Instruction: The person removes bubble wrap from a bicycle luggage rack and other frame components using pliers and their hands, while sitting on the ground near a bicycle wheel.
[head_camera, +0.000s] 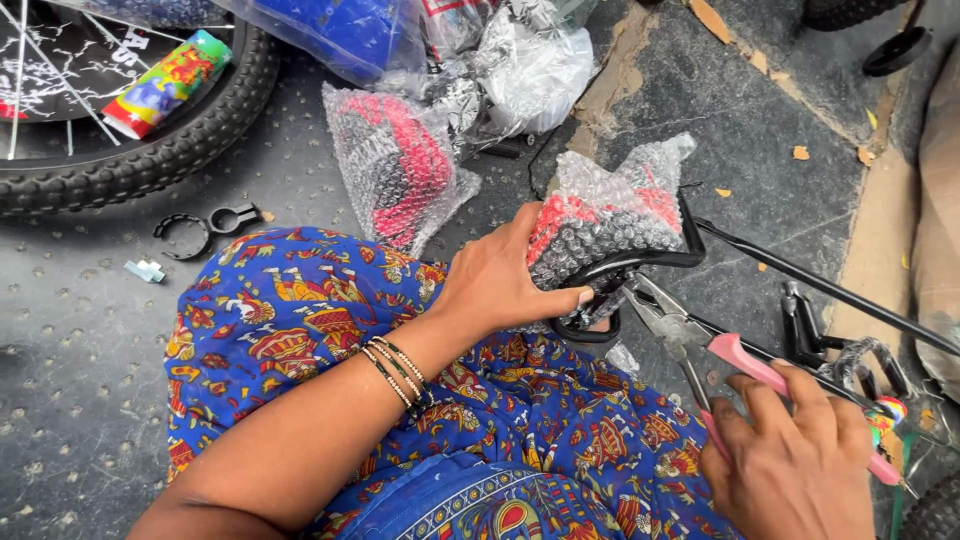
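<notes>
Fingers of the left hand (500, 285) close over a bubble-wrapped bicycle saddle (600, 225) held above the lap, while the right hand (800, 460) grips pink-handled pliers (690, 340), nose set at the black clamp (600, 320) underneath. The saddle looks light but slippery in its wrap; the rigid rail seems the surer hold. Two wrapped saddles show, the second (395, 165) on the floor, beside one wheel (130, 150).

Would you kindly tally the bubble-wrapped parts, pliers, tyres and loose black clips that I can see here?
Bubble-wrapped parts: 2, one under the left hand at, one on the ground
Pliers, pink-handled, in the right hand: 1
Tyres: 1
Black clips: 1
Total: 5
</notes>
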